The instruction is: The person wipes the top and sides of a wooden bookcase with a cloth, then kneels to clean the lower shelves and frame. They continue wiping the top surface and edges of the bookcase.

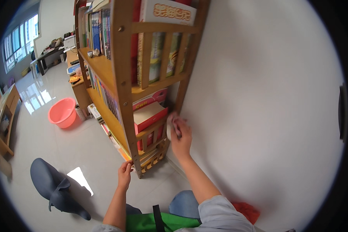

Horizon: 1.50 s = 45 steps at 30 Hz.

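Note:
A tall wooden bookshelf stands before me, its slatted side facing me and its back post near a white wall. My right hand holds a crumpled pinkish cloth at the back post, in the gap beside the wall; the cloth is blurred. Low down, my left hand grips the edge of the bookshelf near the foot of its front post. Behind the slats, a red box with a pale top lies on a lower shelf. Rows of books fill the upper shelves.
A dark grey elephant-shaped stool stands on the tiled floor to my left. Farther off are a pink plastic basin and a patterned cylindrical container. The white wall runs close along my right. A red object lies behind my right arm.

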Tool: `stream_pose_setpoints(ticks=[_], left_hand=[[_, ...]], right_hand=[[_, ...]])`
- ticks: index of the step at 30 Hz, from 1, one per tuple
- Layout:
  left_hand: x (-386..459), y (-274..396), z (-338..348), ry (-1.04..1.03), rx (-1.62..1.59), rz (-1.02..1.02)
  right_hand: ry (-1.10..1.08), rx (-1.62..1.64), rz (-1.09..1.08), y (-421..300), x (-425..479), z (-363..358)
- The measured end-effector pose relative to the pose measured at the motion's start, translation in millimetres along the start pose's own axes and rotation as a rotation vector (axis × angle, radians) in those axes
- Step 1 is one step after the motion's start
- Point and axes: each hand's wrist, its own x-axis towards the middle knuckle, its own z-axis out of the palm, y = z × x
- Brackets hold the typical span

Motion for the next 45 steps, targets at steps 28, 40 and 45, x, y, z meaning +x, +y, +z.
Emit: stream_pose_setpoints(ticks=[28, 40, 45], left_hand=[[45, 162, 88, 0.249, -0.024, 0.812], [48, 158, 87, 0.279, 0.038, 0.828], [47, 162, 89, 0.288, 0.056, 0.834]], right_hand=[[0.103, 0.119, 0.295, 95, -71, 61], [0.095, 0.182, 0.307, 149, -126, 92], [0.094, 0.115, 0.354, 164, -153, 107]])
